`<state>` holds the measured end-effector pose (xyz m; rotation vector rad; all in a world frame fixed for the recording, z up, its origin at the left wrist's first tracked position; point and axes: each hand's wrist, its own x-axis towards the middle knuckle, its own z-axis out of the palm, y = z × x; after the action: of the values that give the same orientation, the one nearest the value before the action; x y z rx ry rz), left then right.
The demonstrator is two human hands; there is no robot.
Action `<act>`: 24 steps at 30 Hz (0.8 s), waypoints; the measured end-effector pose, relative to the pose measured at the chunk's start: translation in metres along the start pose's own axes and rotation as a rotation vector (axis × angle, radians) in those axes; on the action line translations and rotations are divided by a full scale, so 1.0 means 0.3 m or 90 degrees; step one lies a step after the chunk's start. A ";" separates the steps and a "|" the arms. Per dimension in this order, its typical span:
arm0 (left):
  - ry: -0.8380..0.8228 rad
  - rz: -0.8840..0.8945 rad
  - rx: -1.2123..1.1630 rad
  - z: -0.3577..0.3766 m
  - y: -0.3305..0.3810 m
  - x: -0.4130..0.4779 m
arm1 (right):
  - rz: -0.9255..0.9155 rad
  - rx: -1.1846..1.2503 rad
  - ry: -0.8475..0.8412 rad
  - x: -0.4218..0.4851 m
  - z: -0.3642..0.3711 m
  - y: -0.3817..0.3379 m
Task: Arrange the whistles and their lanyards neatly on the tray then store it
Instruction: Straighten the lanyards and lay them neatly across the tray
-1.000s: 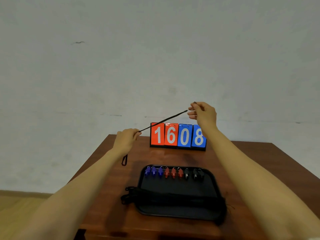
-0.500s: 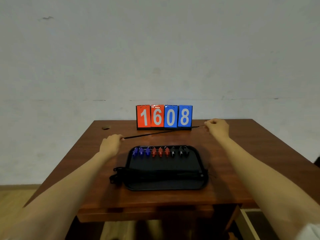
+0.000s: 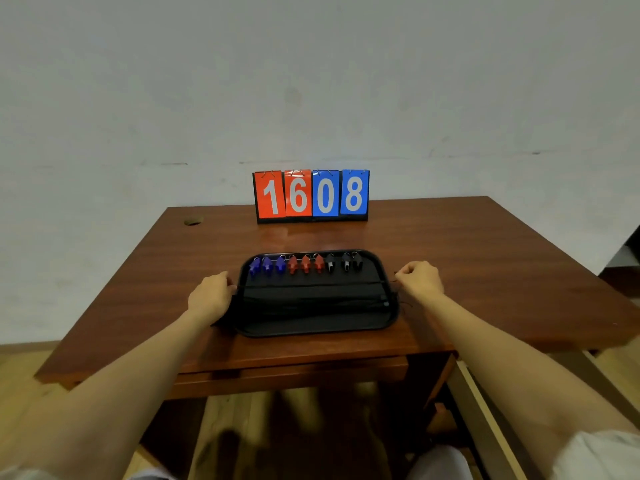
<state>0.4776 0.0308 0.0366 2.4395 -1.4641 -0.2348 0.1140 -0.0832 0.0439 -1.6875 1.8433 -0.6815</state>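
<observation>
Lowered from mid-air, thin black cord lanyard (image 3: 311, 285) spans black plastic tray (image 3: 311, 323), ends pinched by left hand (image 3: 211, 295) and right hand (image 3: 420, 280); release pending.

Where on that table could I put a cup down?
Bare wood lies between the scoreboard and the tray, left of the left hand, and right of the right hand. The tray is crowded: whistles along its far rim, lanyards across its middle.
</observation>
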 end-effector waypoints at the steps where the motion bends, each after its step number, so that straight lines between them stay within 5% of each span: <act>1: -0.001 -0.002 0.002 0.010 -0.001 -0.004 | 0.006 -0.003 -0.004 -0.004 0.006 0.014; 24: 0.048 0.026 0.128 0.112 -0.008 -0.051 | -0.014 -0.020 0.002 -0.019 0.069 0.089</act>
<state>0.4628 0.0400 0.0041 2.5395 -1.5711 0.0145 0.1093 -0.0753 0.0107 -1.7288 1.8495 -0.6685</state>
